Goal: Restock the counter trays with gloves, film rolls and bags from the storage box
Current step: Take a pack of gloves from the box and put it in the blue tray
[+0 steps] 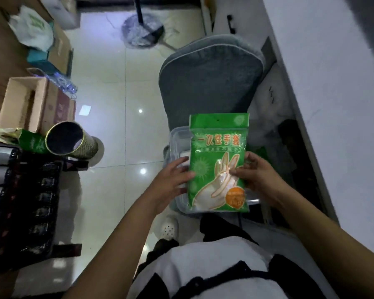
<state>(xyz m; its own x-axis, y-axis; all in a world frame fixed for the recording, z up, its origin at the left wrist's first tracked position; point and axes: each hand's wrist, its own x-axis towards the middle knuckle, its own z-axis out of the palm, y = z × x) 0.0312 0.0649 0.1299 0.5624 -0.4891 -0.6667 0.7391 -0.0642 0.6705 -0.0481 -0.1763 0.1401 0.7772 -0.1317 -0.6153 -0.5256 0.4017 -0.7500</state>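
The glove pack, a flat green pouch printed with a white hand, is up in the air in front of me, held upright over the clear storage box that sits on the grey chair. I have 2 hands on it. My right hand pinches the right edge, thumb across the printed face and fingers behind. My left hand meets the left edge with the thumb on the front; I cannot tell how firmly its fingers wrap behind the pouch.

The slick film worries me most. With only edge pinches near the bottom half, the tall top could flop forward, or the pouch could slide out when I let go with 1 hand to carry it. If it falls, it drops back into the box at best, or onto the glossy tiled floor to the left.

The box itself looks to sit at the near edge of the seat, so a knock from my forearms could tip it off.

I see no counter trays from here, only the pale counter running along the right. To the far left stand a cardboard box and a gold tube lying open-ended on a dark rack. A wide swing that way could roll the tube off.
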